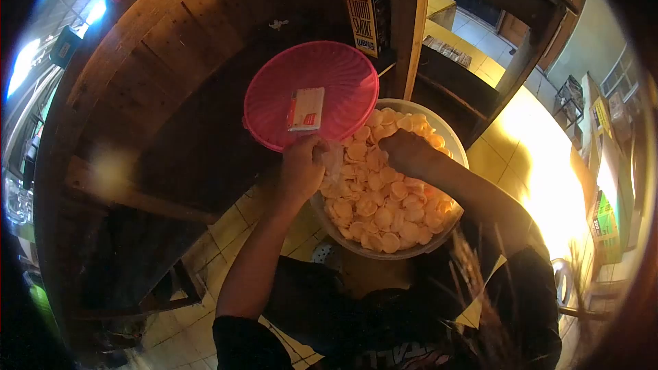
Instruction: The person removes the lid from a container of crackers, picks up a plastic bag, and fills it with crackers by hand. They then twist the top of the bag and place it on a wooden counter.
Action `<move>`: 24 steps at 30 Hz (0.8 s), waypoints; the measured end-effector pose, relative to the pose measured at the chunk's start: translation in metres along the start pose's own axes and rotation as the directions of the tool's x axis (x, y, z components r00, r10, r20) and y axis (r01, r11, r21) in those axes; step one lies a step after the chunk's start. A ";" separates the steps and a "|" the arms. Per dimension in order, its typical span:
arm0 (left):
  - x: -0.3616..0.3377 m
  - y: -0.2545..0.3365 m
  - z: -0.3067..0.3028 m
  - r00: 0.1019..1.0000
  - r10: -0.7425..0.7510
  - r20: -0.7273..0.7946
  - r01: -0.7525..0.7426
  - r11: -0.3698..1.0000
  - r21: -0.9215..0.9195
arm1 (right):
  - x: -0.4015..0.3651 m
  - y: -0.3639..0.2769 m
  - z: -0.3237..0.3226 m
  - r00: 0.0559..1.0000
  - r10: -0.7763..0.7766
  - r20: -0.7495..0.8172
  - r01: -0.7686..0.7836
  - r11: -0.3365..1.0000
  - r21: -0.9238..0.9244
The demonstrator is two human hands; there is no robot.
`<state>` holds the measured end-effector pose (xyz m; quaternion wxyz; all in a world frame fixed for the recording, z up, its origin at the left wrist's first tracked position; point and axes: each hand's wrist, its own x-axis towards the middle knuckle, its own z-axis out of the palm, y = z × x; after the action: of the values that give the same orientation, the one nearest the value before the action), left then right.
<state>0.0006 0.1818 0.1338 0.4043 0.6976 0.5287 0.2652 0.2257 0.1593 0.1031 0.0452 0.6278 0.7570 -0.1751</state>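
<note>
A: What stood around the person?

B: A dark wooden table (199,109) curved along the left of the view, with a wooden post (416,27) beside a "LIQUID SMOKE" box (362,20). Yellow floor tiles (504,137) lay beyond and below, glaring with light at the right.

A: And nearer the hands?

B: A pink dish (264,106) held a white-and-red packet (306,109). Its long axis ran away from the person, the far end leaning slightly right. Just nearer stood a pale round tub (392,256), heaped with crackers (380,209).

A: Where was the bag?

B: The clear bag (333,159) was beside the left hand (305,161), over the tub's left part. It seemed longest from the dish's near edge back toward the person, but it was too blurred to tell which way its mouth faced.

A: Did the crackers point any one way?

B: No. They were round and lay at mixed angles, so they shared no long axis.

A: How did the hands grip?

B: The left fingers were drawn together on the bag's edge. The right hand (404,151) reached in from the right, low over the crackers at the tub's far side. Its fingertips were hidden, so B could not tell whether they were closed.
</note>
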 end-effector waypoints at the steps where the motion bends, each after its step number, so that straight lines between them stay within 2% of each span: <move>1: 0.003 -0.008 0.001 1.000 0.001 -0.001 -0.001 1.000 0.000 | -0.002 0.001 -0.002 0.997 -0.038 -0.061 0.045 0.992 0.120; 2: 0.008 -0.023 0.004 0.984 0.179 -0.015 -0.177 0.980 0.087 | -0.003 0.002 -0.004 0.990 -0.067 -0.127 0.096 0.968 0.232; 3: 0.008 -0.026 0.005 0.936 0.351 -0.013 -0.343 0.923 0.174 | -0.004 0.002 -0.005 0.990 -0.066 -0.128 0.095 0.969 0.230; 4: 0.007 -0.028 0.008 0.935 0.354 -0.013 -0.346 0.922 0.175 | -0.004 0.002 -0.006 0.965 -0.106 -0.242 0.200 0.891 0.409; 5: 0.007 -0.029 0.014 0.961 0.276 0.014 -0.277 0.959 0.066 | -0.003 0.002 -0.008 0.925 -0.121 -0.360 0.316 0.772 0.552; 6: 0.004 -0.026 0.019 0.980 0.194 0.053 -0.192 0.980 -0.041 | -0.002 0.000 -0.008 0.926 -0.121 -0.359 0.315 0.772 0.552; 7: 0.001 -0.023 0.024 0.979 0.197 0.052 -0.195 0.980 -0.042 | 0.000 -0.003 -0.007 0.910 -0.127 -0.395 0.359 0.716 0.598; 8: -0.001 -0.018 0.027 0.974 0.183 0.134 -0.155 0.968 -0.195 | 0.002 -0.004 -0.008 0.893 -0.130 -0.431 0.403 0.656 0.638; 9: -0.006 -0.013 0.029 0.960 0.175 0.221 -0.094 0.937 -0.337 | 0.001 -0.006 -0.008 0.894 -0.128 -0.430 0.401 0.656 0.639; 10: -0.008 -0.008 0.030 0.959 0.176 0.222 -0.094 0.937 -0.337 | 0.000 -0.007 -0.010 0.927 -0.091 -0.364 0.336 0.632 0.698; 11: -0.011 -0.003 0.031 0.939 0.282 0.195 -0.234 0.943 -0.237 | -0.001 -0.009 -0.011 0.954 -0.055 -0.295 0.267 0.603 0.752; 12: -0.014 0.001 0.031 0.905 0.386 0.180 -0.367 0.921 -0.133 | -0.006 -0.011 -0.015 0.955 -0.052 -0.291 0.263 0.602 0.754; 14: -0.019 0.013 0.027 0.913 0.345 0.220 -0.320 0.937 -0.140 | -0.013 -0.014 -0.026 0.966 -0.009 -0.259 0.210 0.615 0.760; 16: -0.020 0.014 0.028 0.919 0.299 0.258 -0.270 0.952 -0.143 | -0.005 -0.009 -0.015 0.955 -0.026 -0.294 0.239 0.652 0.719; 18: -0.021 0.011 0.033 0.845 0.476 0.245 -0.498 0.866 0.034 | -0.002 -0.007 -0.007 0.944 -0.038 -0.328 0.263 0.686 0.678; 21: -0.024 0.014 0.040 0.869 0.441 0.223 -0.455 0.891 0.010 | 0.000 -0.009 -0.005 0.947 -0.030 -0.319 0.253 0.681 0.687; 22: -0.023 0.011 0.041 0.869 0.441 0.225 -0.454 0.891 0.008 | 0.000 -0.008 -0.004 0.933 -0.075 -0.352 0.302 0.693 0.655; 24: -0.014 -0.001 0.041 0.771 0.629 0.101 -0.619 0.704 0.348 | -0.001 -0.008 -0.009 0.914 -0.122 -0.387 0.355 0.701 0.618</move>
<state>0.0287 0.1572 0.1124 0.1483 0.8936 0.3061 0.2928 0.2200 0.1602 0.1138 -0.3315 0.5154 0.7136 -0.3396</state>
